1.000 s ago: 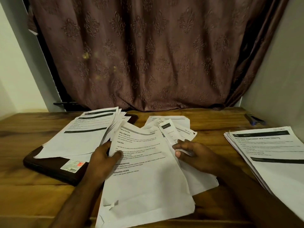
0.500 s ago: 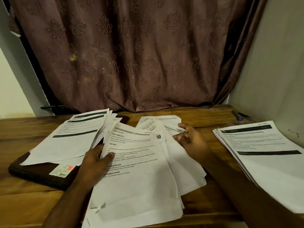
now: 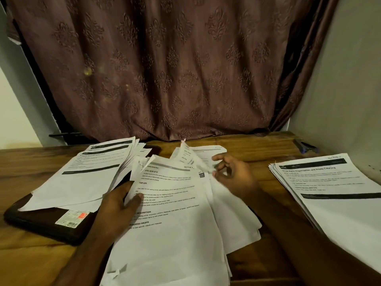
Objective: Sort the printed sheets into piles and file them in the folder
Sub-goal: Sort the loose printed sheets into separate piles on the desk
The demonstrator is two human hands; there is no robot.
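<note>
Risk: left hand [image 3: 120, 205] thumb pins only the top sheet [image 3: 171, 213]; right hand [image 3: 233, 174] fingers, loosely spread, may drag the curled sheet [image 3: 186, 154] and scatter the fan.

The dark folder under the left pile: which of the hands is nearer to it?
Left. The left hand rests on the middle sheets right beside the folder. The right hand hovers over the sheets farther right, apart from it.
</note>
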